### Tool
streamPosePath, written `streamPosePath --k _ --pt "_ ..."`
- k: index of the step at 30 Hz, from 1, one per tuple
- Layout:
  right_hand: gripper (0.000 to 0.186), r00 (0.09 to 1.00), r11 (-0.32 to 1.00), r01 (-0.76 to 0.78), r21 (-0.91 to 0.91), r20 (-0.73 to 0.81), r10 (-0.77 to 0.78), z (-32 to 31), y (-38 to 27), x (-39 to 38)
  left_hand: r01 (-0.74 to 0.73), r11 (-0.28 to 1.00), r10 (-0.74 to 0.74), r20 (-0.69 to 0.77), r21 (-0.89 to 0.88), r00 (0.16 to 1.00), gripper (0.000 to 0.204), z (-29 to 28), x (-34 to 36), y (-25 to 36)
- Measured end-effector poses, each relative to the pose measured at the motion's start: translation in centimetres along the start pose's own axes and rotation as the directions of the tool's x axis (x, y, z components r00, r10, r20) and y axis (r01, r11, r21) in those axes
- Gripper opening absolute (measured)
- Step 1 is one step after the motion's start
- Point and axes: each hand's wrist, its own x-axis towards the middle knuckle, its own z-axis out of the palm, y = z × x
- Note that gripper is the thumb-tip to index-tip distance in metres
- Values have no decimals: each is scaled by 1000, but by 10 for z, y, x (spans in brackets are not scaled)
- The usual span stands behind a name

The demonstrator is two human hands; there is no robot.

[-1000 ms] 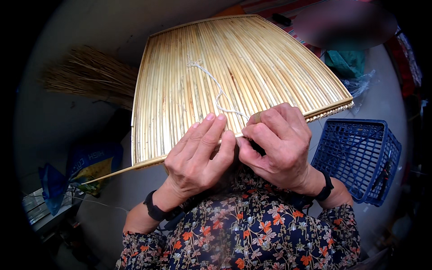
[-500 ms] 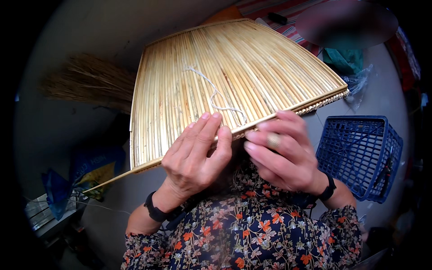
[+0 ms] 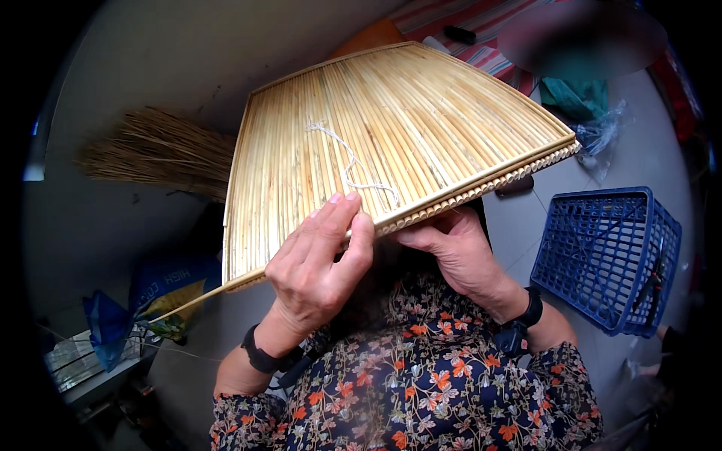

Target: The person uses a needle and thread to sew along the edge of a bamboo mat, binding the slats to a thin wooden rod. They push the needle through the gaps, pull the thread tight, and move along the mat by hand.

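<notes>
A panel of pale reed stalks laid side by side (image 3: 361, 135) stretches out before me, framed by thin strips. Along its near edge runs a long thin strip (image 3: 184, 307), whose left end sticks out past the corner. My left hand (image 3: 320, 259) grips that strip and edge, fingertips on the top face, thumb along the rim. Beneath the edge, just to the right, is my right hand (image 3: 462, 252); its thumb shows near the underside, while the other fingers are largely hidden by the panel. White string (image 3: 350, 158) lies loose across the reeds, close to my left fingertips.
A blue plastic basket (image 3: 556, 259) with a dark-handled tool stands on the floor at right. Brown stalks (image 3: 154, 150) lie bundled at left, above a blue bag (image 3: 173, 282). Green cloth-like material (image 3: 575, 98) and clear plastic (image 3: 599, 139) lie at far right.
My right hand has gone from the top of the near edge to underneath it. The panel has tilted, showing more of its cut reed ends; my left hand has shifted slightly left.
</notes>
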Motion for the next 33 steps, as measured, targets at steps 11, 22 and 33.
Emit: streamPosePath --k 11,22,33 --pt "29 985 979 170 -113 3 -171 0 18 1 -30 1000 29 -43 -3 999 26 3 -2 -2" --pt "6 970 984 145 -104 -183 -163 -40 47 -30 -16 999 18 -60 32 998 23 -11 16 -17" --pt "21 998 407 9 914 -36 59 -50 14 -12 -24 998 26 -35 61 999 23 -9 8 -10"
